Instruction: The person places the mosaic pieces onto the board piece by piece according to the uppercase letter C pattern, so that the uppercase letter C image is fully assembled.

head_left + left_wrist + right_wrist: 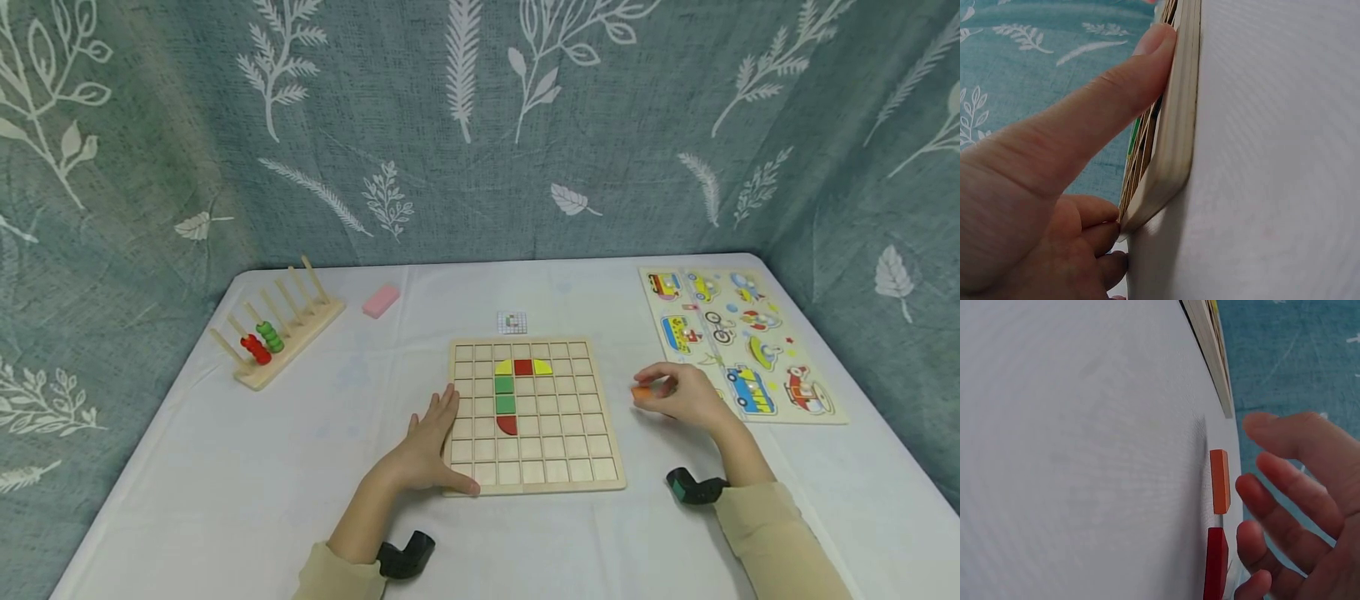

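A square wooden grid board [555, 454] lies flat on the table, with two yellow, two green and two red pieces set in its cells. My left hand [427, 442] rests at its left side, fingers extended along the edge and thumb [1116, 87] straight on the near rim. Right of the board, my right hand [686, 396] hovers with fingers loosely bent around an orange block [1220, 481]. In the right wrist view the fingertips stand apart from that block. Nearer that camera is a red block [1215, 562]; the head view hides it.
A wooden peg rack [300, 337] with red and green beads stands back left, near a pink block [381, 301]. A small patterned card [512, 322] lies behind the board. At right is a vehicle puzzle board [780, 350], close beside the right hand. A curtain [495, 200] hangs behind.
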Available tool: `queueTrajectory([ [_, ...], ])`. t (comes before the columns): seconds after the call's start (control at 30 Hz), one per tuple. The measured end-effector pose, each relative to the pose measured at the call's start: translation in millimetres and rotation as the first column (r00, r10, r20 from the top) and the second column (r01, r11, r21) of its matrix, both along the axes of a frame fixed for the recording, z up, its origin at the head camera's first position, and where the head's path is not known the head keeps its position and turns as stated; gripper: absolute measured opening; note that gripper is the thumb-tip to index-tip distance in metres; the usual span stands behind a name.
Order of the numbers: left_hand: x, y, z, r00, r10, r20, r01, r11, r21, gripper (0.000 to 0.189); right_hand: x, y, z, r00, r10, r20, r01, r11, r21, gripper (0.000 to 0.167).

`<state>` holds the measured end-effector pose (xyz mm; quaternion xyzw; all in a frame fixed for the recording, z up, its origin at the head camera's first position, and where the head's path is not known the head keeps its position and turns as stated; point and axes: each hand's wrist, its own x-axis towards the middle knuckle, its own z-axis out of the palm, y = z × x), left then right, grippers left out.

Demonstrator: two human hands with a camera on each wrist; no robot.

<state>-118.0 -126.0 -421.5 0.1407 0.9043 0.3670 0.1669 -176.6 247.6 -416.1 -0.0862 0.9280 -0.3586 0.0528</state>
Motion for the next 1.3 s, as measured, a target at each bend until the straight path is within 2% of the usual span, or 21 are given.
queueTrajectory([
  [0.47, -0.8, -0.1, 1.8, 1.000, 0.002, 0.002, -0.002, 1.000, 0.006, 0.127, -2.4, 2.6, -2.5, 1.000, -0.007, 0.006, 0.007, 1.000, 0.029, 0.036],
  [1.07, 0.1, 0.7, 3.2, 1.000, -0.004, 0.006, 0.004, 1.000, 0.017, 0.126, -2.6, 7.5, -5.0, 0.996, -0.050, 0.079, 0.046, 0.997, 0.058, 0.033],
  [1.3, 0.7, 0.5, 2.6, 1.000, -0.006, 0.006, 0.006, 1.000, 0.001, 0.126, -1.2, 5.7, -6.9, 0.997, -0.048, 0.067, 0.044, 0.997, 0.070, 0.031],
])
